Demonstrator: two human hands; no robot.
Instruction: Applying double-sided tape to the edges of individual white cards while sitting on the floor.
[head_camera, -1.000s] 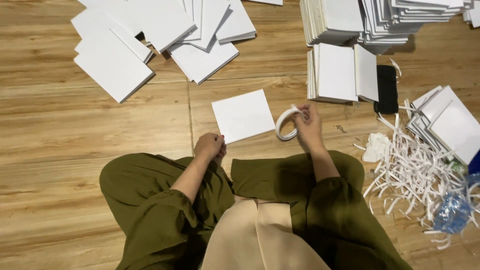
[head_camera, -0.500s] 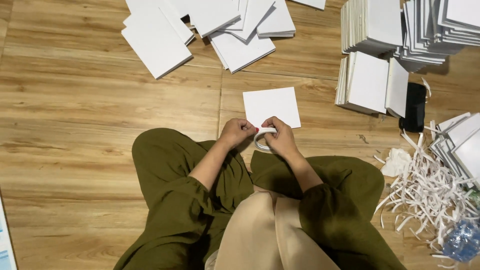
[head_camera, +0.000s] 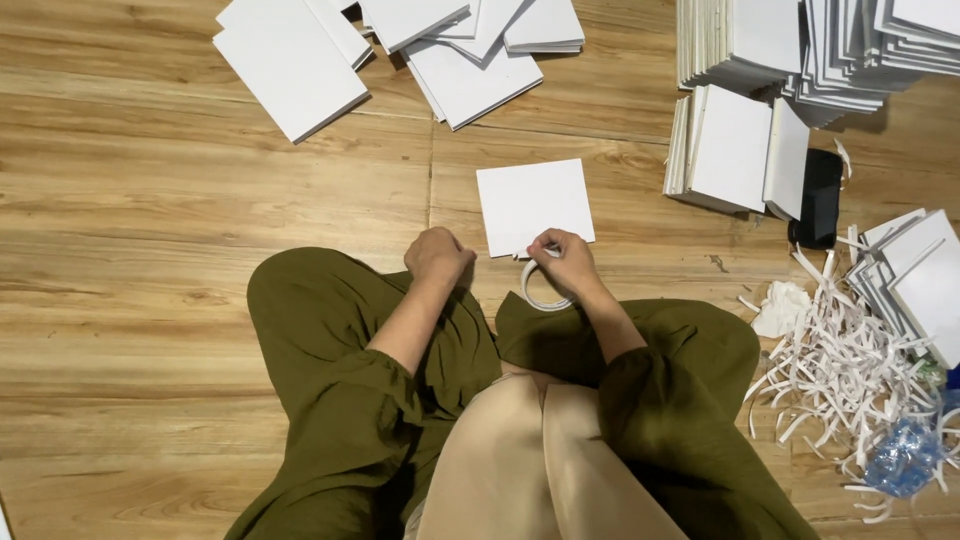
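Right hand (head_camera: 566, 262) fingers pinching tape roll (head_camera: 541, 290) at white sheet (head_camera: 534, 205), left hand (head_camera: 436, 254) seemingly fisted

Head camera, looking straight down

It looks from above the seated person's lap at the wooden floor (head_camera: 150, 200), fairly near, with both hands just beyond the knees.

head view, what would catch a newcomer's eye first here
A single white card lies on the wooden floor in front of the seated person. The right hand holds a roll of tape at the card's near edge; the left hand is a fist beside it. White paper strips lie heaped at the right.
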